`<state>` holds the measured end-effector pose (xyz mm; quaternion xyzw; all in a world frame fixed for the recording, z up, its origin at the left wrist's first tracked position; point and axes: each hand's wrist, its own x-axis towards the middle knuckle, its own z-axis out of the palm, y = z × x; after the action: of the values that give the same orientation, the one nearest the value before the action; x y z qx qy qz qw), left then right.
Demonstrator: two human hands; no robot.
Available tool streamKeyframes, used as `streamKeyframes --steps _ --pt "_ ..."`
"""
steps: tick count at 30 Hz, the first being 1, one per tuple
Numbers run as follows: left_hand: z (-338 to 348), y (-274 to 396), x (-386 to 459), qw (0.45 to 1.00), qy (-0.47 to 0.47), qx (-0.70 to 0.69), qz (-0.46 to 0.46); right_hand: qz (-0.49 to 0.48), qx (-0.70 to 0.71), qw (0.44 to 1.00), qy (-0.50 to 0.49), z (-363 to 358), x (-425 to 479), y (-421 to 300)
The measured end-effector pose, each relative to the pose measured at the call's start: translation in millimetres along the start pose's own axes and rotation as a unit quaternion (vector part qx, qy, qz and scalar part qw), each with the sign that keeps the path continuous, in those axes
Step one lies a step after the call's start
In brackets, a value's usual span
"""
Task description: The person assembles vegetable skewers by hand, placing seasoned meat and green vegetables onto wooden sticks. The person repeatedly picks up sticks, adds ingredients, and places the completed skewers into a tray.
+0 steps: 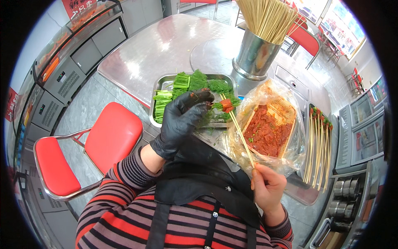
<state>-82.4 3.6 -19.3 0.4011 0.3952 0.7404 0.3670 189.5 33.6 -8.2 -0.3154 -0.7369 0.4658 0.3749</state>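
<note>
My bare right hand (267,183) pinches the lower end of a pair of bamboo skewers (242,137). Near their upper tips sits a piece of red marinated meat (226,105) with green herb fronds sticking out on both sides. My left hand (186,116), in a stained black glove, is just left of that meat, its fingers partly curled and nothing visible between them. Behind the glove, a metal tray (154,119) holds cut bundles of feathery green herbs (182,81). To the right, red marinated meat (267,133) fills part of a plastic-lined basket (290,109).
A metal canister (257,56) packed with bamboo skewers (269,18) stands on the steel table (140,53). Several finished skewers (317,146) lie on a tray at the right. A red folding chair (113,135) is left; a display cooler (70,81) lies beyond.
</note>
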Motion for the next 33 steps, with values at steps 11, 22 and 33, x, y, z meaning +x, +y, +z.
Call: streamKeyframes --steps 11,22,33 --pt "17.8 -0.9 2.7 1.0 0.019 0.001 0.017 -0.168 -0.161 0.972 -0.024 14.8 14.2 -6.0" --pt "-5.1 -22.6 16.5 0.975 0.092 -0.189 -0.075 -0.028 -0.036 0.98 -0.193 26.0 87.7 -40.8" --pt "17.6 -13.9 8.7 0.984 0.043 -0.147 -0.093 -0.134 -0.138 0.972 -0.135 59.6 86.8 -9.9"
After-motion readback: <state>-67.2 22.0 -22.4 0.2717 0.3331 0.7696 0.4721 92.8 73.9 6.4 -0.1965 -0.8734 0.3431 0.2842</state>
